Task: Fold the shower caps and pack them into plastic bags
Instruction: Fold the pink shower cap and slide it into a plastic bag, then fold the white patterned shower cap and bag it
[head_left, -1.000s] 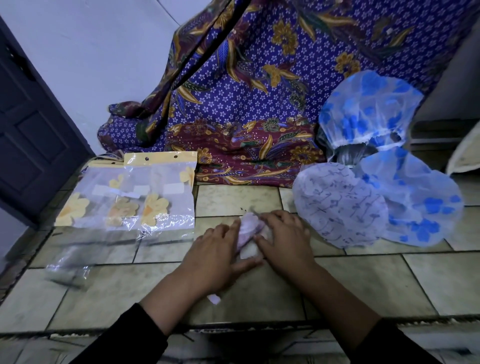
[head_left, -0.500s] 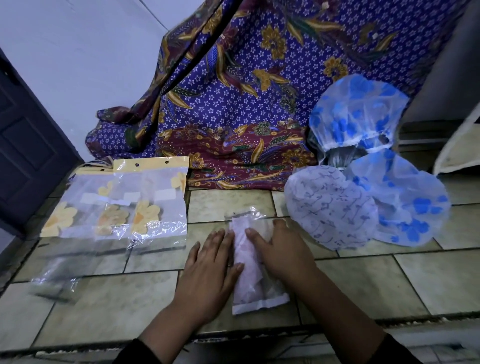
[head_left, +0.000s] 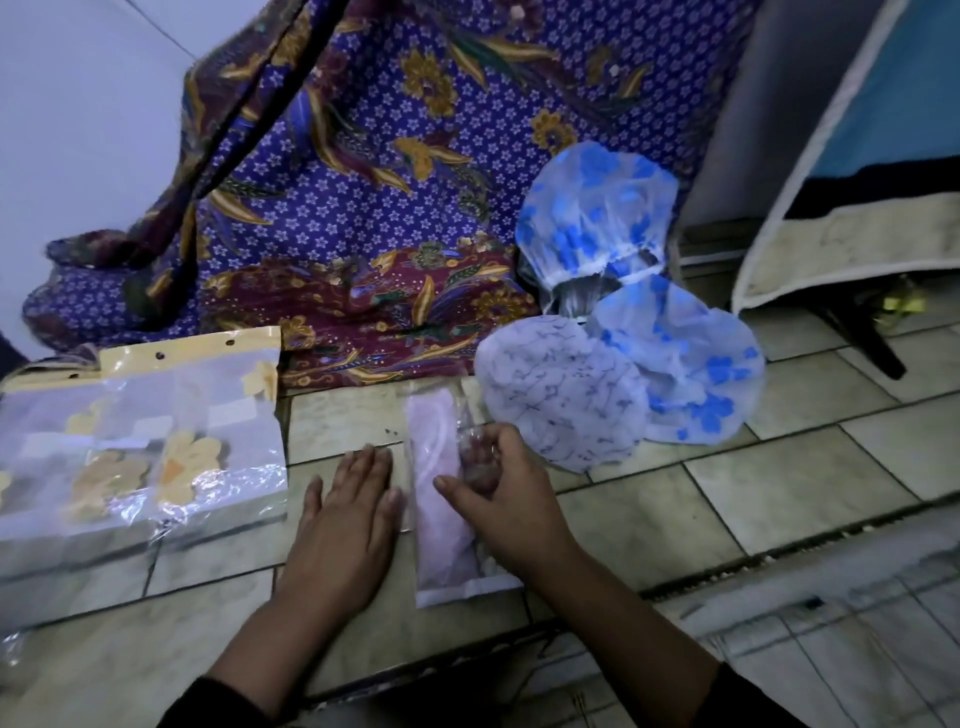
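A narrow clear plastic bag (head_left: 441, 519) lies lengthwise on the tiled floor with a folded pale pink shower cap inside it. My left hand (head_left: 348, 509) rests flat on the tiles just left of the bag, fingers spread. On the bag's right side my right hand (head_left: 498, 493) curls its fingers around the loose plastic edge. Behind them lie three unfolded caps: a white one with grey marks (head_left: 561, 400), a blue-flowered one (head_left: 696, 364) and another blue-flowered one (head_left: 597, 208) propped up further back.
Packed bags with yellow headers and yellow flower caps (head_left: 140, 441) lie at the left. A purple patterned cloth (head_left: 389, 208) drapes behind. A cover with a cream border (head_left: 831, 234) hangs at the right. A step edge (head_left: 727, 566) runs across in front of me.
The bag was bunched between both hands, then laid out flat. My left hand has slid off it to the left, and my right hand now grips its right edge.
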